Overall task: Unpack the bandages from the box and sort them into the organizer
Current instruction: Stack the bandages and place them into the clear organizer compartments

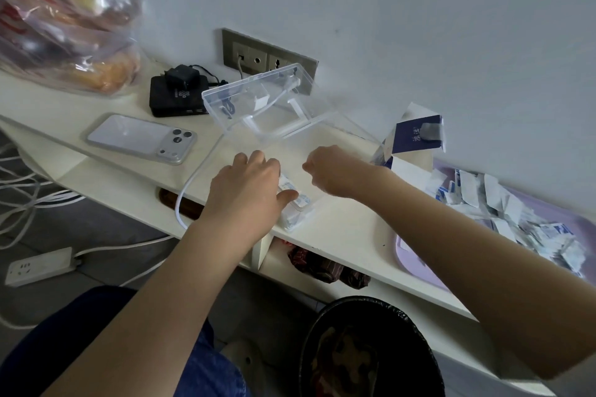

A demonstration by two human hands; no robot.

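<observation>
Both forearms reach over the cream desk [338, 235], left hand [248, 184] flat with thumb pressing wrapped bandages [292, 200] in the clear organizer [303, 206], right hand [332, 167] fisted empty just beside, loose bandage pile [503, 206] and opened box [412, 142] farther right.

The organizer [258, 106] is clear, glossy hard plastic, its lid catching pale reflections. The desk [342, 235] has a smooth, matt cream surface like laminate. The box [416, 135] looks like thin card, dark blue and white with a slight sheen. The bandages [516, 216] sit in crinkled white paper wrappers on a smooth lilac plastic tray [409, 251]. The phone [142, 138] has a shiny silvery back. The bag [64, 16] is thin, wrinkled, glossy plastic film. The bin [371, 351] is lined with crumpled black plastic
</observation>
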